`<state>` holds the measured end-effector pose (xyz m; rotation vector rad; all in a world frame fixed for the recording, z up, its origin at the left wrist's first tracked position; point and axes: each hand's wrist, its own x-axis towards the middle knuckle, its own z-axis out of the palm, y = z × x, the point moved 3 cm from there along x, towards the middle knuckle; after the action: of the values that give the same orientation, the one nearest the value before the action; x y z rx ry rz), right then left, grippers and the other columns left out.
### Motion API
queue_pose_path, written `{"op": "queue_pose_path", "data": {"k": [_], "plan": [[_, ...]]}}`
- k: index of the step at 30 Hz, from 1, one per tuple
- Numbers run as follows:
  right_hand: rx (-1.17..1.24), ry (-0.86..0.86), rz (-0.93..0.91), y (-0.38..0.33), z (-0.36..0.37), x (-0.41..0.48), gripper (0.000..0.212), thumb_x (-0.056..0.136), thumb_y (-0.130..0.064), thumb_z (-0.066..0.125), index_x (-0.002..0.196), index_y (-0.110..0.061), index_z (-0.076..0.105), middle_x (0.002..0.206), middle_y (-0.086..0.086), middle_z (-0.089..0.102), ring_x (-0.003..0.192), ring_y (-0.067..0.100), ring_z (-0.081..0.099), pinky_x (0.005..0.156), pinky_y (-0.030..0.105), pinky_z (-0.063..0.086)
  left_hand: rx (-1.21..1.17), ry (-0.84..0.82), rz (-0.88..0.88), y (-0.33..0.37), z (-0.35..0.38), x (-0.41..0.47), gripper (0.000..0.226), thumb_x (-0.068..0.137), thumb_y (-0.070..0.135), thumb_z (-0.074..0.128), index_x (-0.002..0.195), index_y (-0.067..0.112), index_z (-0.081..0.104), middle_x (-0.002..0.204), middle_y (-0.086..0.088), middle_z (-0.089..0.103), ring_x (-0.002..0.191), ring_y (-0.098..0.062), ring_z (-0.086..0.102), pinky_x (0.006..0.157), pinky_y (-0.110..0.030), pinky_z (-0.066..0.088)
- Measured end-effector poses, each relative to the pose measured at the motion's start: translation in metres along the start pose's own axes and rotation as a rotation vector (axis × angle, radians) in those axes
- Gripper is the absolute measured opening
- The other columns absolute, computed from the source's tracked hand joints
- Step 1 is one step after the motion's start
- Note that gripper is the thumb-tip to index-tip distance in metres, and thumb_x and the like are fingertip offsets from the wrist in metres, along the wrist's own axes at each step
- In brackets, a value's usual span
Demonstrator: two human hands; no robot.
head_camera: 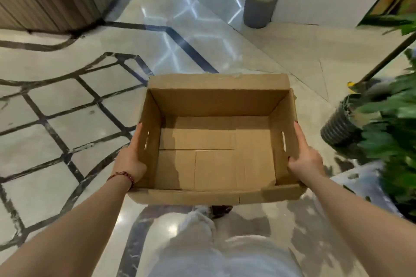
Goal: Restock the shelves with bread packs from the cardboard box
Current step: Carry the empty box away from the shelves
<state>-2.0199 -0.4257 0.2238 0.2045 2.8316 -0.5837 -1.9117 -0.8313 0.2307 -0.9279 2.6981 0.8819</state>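
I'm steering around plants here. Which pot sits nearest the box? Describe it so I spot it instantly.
Find the empty cardboard box carried over the glossy floor. Right of it, under blurred green leaves, stands the near pot. It is black and ribbed, unlike the smooth pale grey pot farther ahead.

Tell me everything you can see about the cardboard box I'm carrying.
The cardboard box is plain brown corrugated card, rectangular and open-topped, with nothing inside. Its bottom flaps show seams and creases. Each short side wall has a narrow slot. It is held in the air above the shiny floor, in front of the person. The left hand presses flat on the outside of the left wall. The right hand lays its fingers along the right wall, thumb over the rim.
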Motion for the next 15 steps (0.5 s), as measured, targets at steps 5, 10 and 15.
{"op": "queue_pose_path", "data": {"k": [5,10,15], "plan": [[0.024,0.012,-0.010,-0.059,-0.013,0.095,0.103,0.087,-0.003,0.058,0.144,-0.055,-0.012,0.080,0.007,0.052,0.061,0.020,0.051,0.056,0.032,0.045,0.024,-0.008,0.036,0.050,-0.033,0.114,0.112,0.078,-0.008,0.061,0.146,0.050,-0.008,0.121,-0.018,0.054,0.102,-0.033,0.058,0.079,-0.044,0.054],[0.021,0.031,-0.011,-0.108,-0.020,0.213,0.102,0.089,-0.005,0.059,0.143,-0.054,-0.013,0.088,0.004,0.048,0.063,0.018,0.051,0.057,0.031,0.046,0.036,-0.019,0.039,0.102,-0.038,0.236,0.110,0.080,-0.006,0.059,0.144,0.052,-0.010,0.129,-0.018,0.050,0.111,-0.036,0.055,0.087,-0.047,0.051],[0.051,0.031,-0.014,-0.149,-0.034,0.350,0.107,0.088,-0.004,0.059,0.139,-0.060,-0.016,0.087,0.004,0.051,0.068,0.022,0.059,0.063,0.040,0.057,0.038,-0.001,0.053,0.169,-0.037,0.361,0.114,0.076,-0.004,0.060,0.142,0.055,-0.012,0.108,-0.014,0.057,0.091,-0.027,0.057,0.078,-0.043,0.054]]}}
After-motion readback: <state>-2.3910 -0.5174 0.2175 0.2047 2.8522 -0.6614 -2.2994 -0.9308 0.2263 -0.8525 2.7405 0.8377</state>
